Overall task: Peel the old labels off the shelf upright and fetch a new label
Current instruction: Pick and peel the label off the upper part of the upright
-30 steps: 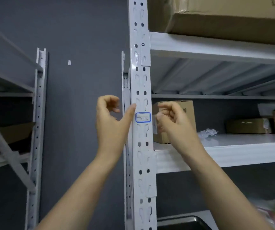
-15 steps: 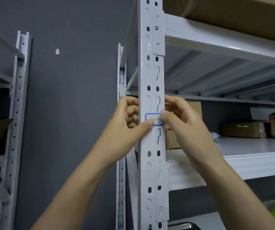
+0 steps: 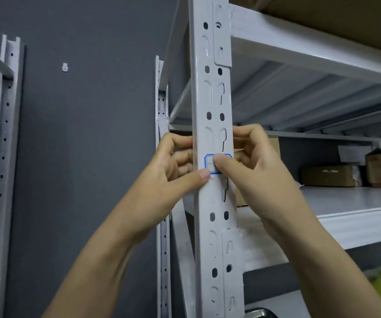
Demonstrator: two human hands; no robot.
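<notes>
Head view, only cam: the old label (image 3: 209, 159), a small white sticker w/ blue border, lies flat on the front face of the shelf upright (image 3: 214, 203), approx mid-frame, btwn rows of slots. The left hand (image 3: 173, 171) wraps the upright's left edge, fingers curled behind it, thumb pressed on the front just below the label's lower-left corner. The right hand (image 3: 256, 173) does the same from the right edge, thumb pad across the label's middle & right part. No corner looks lifted. Label is prob. thin paper, near weightless, tears easily, and glue may leave bits. Best hold is a corner picked up w/ a nail, then pulled low & slow. The upright looks like stiff, smooth painted metal, fine to brace on. No new label in view; cardboard boxes (image 3: 329, 177) sit on the shelf behind.
</notes>
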